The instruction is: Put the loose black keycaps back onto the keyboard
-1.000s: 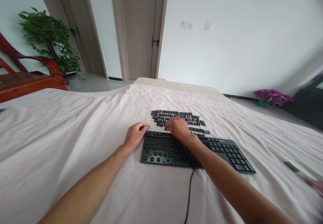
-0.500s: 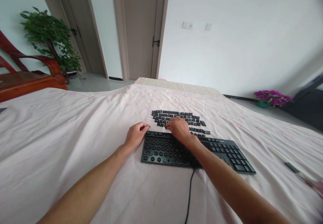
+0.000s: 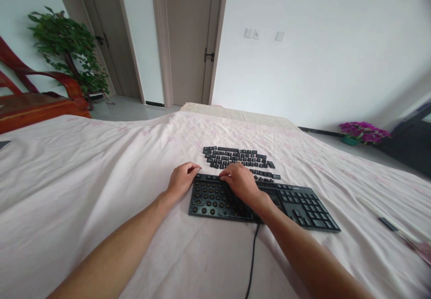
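Note:
A black keyboard [image 3: 210, 216] lies on the patterned cloth, its left part stripped of most keycaps so that round switch spots show. The number pad on the right still has its keys. My right hand [image 3: 239, 183] reaches over the top row, thumb and fingers pinched at a small dark keycap that they mostly hide. Beyond the keyboard, loose keycaps [image 3: 232, 157] lie in rough rows, partly covered by that hand. At the keyboard's top left corner, my left hand [image 3: 182, 180] rests on the cloth, fingers closed; whether anything is in them is hidden.
A black cable [image 3: 252, 263] runs from the keyboard's near edge toward me. To the right lies a thin light object with a dark section [image 3: 389, 224]. A wooden chair [image 3: 43, 97] and a leafy plant [image 3: 63, 43] stand left; purple flowers [image 3: 363, 131] stand at the far right.
My right hand has come back slightly toward me, from the near edge of the loose keycaps to the keyboard's top row. My left hand has hardly moved.

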The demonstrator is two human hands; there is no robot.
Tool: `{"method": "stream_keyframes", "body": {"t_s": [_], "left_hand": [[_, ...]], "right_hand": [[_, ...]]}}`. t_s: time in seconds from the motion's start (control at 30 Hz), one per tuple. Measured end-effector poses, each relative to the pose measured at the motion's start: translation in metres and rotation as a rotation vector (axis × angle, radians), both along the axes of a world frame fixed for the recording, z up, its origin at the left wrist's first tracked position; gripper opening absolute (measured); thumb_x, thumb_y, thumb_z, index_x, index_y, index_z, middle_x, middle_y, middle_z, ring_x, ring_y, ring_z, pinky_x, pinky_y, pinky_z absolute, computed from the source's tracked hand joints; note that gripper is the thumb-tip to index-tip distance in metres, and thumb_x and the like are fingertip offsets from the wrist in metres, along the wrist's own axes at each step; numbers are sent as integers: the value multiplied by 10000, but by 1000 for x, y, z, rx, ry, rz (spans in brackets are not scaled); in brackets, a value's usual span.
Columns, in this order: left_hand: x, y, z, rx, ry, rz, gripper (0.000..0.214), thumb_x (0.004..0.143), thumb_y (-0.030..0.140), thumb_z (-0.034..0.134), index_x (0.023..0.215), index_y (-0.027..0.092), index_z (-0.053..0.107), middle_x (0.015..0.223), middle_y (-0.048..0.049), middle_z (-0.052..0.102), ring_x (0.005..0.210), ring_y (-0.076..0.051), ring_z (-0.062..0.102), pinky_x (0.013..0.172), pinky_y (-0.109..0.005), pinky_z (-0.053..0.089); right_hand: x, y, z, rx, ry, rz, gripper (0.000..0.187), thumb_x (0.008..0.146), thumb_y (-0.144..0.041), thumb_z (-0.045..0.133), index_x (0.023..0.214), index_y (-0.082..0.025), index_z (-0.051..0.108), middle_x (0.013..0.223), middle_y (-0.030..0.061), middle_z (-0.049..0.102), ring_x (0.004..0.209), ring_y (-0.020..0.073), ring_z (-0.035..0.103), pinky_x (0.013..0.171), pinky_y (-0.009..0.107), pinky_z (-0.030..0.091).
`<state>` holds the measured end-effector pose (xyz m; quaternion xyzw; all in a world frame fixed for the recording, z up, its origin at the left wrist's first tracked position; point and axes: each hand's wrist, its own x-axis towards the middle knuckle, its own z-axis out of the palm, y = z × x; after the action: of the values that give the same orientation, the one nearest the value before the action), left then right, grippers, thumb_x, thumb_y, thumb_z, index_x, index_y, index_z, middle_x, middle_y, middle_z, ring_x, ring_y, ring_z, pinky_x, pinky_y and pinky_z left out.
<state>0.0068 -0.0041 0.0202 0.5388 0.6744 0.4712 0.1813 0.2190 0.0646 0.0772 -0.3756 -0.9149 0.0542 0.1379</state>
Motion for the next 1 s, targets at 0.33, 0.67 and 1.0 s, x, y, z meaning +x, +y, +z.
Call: {"method": "stream_keyframes", "body": {"t_s": [0.33, 0.67, 1.0], "left_hand": [[-1, 0, -1, 12, 5, -11, 248, 843, 381, 531, 871, 229, 725, 931, -19, 750, 858, -195, 671, 788, -286, 479], [1, -1, 2, -8, 4, 2, 251, 830, 386, 535, 864, 232, 731, 940, -23, 755, 859, -201, 673, 785, -282, 485], [1, -2, 2, -4, 30, 13, 262, 825, 380, 521, 867, 232, 733, 931, -23, 755, 848, -198, 670, 786, -280, 482]], "right_hand": [[-3, -9, -6, 160, -82, 50, 211, 926, -268, 533, 877, -223, 734, 902, 58, 657, 900, 196, 512, 800, 284, 381], [-6, -26, -10, 311, -243, 114, 206, 889, -101, 478, 850, -169, 669, 951, 113, 614, 910, 234, 469, 808, 343, 382], [-2, -36, -7, 220, -237, 84, 258, 863, -86, 479, 977, -181, 690, 1058, 105, 618, 974, 237, 494, 819, 346, 395]]}}
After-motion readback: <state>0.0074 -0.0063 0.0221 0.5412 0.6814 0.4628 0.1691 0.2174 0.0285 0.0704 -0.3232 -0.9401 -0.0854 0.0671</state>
